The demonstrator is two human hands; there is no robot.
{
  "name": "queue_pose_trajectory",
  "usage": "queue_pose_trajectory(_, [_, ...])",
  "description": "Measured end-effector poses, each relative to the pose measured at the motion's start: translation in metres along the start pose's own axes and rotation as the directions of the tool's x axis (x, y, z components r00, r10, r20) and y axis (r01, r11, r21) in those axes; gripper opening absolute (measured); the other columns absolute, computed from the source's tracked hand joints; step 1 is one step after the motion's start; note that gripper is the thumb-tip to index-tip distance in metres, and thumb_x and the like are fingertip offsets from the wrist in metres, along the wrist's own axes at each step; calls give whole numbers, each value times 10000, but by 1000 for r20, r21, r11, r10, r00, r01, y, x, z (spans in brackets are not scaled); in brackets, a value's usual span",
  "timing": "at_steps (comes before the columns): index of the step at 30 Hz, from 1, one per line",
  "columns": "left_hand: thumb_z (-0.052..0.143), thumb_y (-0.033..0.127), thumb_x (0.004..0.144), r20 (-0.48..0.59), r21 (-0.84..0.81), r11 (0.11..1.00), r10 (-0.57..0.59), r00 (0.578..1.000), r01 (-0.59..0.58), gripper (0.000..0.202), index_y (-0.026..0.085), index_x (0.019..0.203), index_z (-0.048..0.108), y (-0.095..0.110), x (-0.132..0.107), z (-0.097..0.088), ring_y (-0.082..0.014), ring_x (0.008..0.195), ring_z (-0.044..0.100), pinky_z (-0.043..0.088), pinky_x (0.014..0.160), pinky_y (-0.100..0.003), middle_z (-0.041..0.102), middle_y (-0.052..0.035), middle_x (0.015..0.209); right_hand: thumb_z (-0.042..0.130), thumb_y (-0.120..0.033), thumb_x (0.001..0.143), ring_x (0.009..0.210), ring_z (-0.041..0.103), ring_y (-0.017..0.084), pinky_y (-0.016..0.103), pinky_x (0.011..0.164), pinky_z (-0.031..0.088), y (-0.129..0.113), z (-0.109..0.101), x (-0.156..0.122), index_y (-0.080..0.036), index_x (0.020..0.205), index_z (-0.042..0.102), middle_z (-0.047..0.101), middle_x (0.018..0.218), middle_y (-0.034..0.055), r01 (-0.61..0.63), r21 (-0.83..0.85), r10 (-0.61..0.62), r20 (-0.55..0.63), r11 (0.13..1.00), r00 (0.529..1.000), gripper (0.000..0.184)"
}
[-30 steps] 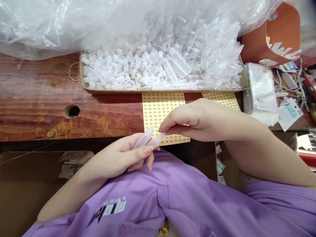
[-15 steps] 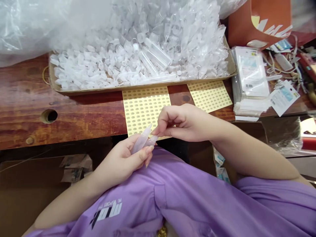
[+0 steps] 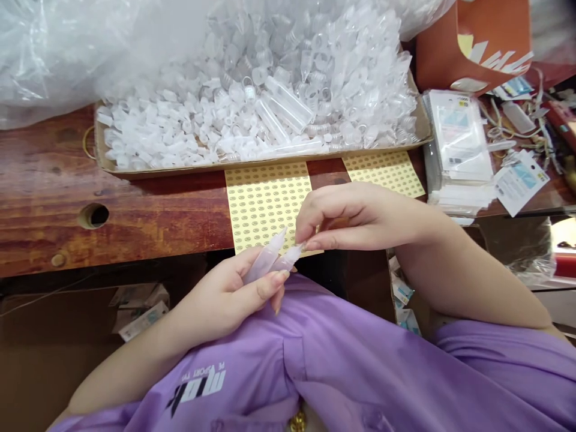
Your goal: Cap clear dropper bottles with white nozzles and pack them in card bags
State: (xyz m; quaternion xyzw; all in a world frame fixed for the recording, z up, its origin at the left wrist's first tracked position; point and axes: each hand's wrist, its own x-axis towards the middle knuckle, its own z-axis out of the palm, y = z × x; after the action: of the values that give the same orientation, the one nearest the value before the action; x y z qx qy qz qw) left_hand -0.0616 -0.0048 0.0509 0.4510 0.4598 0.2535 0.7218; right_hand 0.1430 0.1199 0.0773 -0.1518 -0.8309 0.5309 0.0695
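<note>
Two small translucent squeeze bottles [image 3: 263, 262] with pointed nozzles lie side by side in my left hand [image 3: 243, 285], its thumb and fingers closed round them. Both nozzles point up and to the right. My right hand [image 3: 348, 219] pinches with thumb and forefinger at the tip of the lower bottle's nozzle [image 3: 292, 255]. Whether a separate small piece is between those fingertips I cannot make out. Just behind the hands lies a yellow sheet of small oval stickers [image 3: 265, 204].
A shallow cardboard tray [image 3: 265, 161] heaped with clear plastic caps, nozzles and tubes spans the wooden table [image 3: 40, 198]. A second sticker sheet [image 3: 387, 171], stacked packaging cards [image 3: 463, 138] and an orange box [image 3: 495, 42] are to the right. A round hole [image 3: 96, 215] pierces the tabletop at left.
Both hands have shifted slightly to the right with the bottles. My right fingertips have moved from around the lower bottle's top to its tip, and more of that pointed nozzle shows.
</note>
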Motion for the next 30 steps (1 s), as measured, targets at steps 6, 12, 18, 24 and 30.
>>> queue_pose_trajectory(6, [514, 344, 922, -7, -85, 996, 0, 1000, 0, 263, 157, 739, 529, -4, -6, -2, -43, 482, 369, 328, 549, -225, 527, 57, 608, 545, -272, 918, 782, 628, 105, 223, 704, 499, -7, 2, 9, -155, 895, 660, 684, 852, 35, 60, -185, -56, 23, 981, 998, 165])
queue_pose_trajectory(12, [493, 476, 921, 33, -78, 995, -53, 998, 55, 364, 143, 784, 545, -12, -9, -5, -57, 481, 333, 268, 490, -235, 509, 29, 613, 499, -177, 874, 1012, 605, 290, 451, 886, 472, -6, -44, 26, -184, 965, 670, 663, 1050, 125, -625, -608, 219, -608, 491, 763, 195])
queue_pose_trajectory(18, [470, 581, 912, 50, -137, 989, -41, 998, 48, 439, 155, 811, 498, -18, -13, -9, -50, 468, 337, 270, 477, -226, 541, 27, 633, 532, -226, 852, 1101, 576, 361, 526, 877, 489, 5, -76, 55, -212, 1191, 623, 587, 1242, 149, -622, -735, 333, -535, 270, 776, 352])
queue_pose_trajectory(24, [497, 599, 894, 76, -201, 977, -57, 995, 71, 459, 149, 804, 491, -20, -17, -14, -40, 453, 325, 246, 442, -213, 519, 40, 603, 586, -204, 810, 1094, 542, 321, 479, 854, 486, 15, -75, 63, -291, 1078, 641, 565, 1243, 92, -482, -842, 318, -401, 242, 859, 287])
queue_pose_trajectory(30, [515, 596, 886, 90, -256, 964, -43, 995, 65, 440, 165, 823, 451, -16, -18, -15, -43, 442, 312, 217, 422, -210, 515, 46, 596, 593, -122, 782, 1084, 551, 276, 434, 918, 439, 55, -84, 58, -257, 1006, 625, 639, 1058, 79, -328, -846, 82, -325, 419, 942, 264])
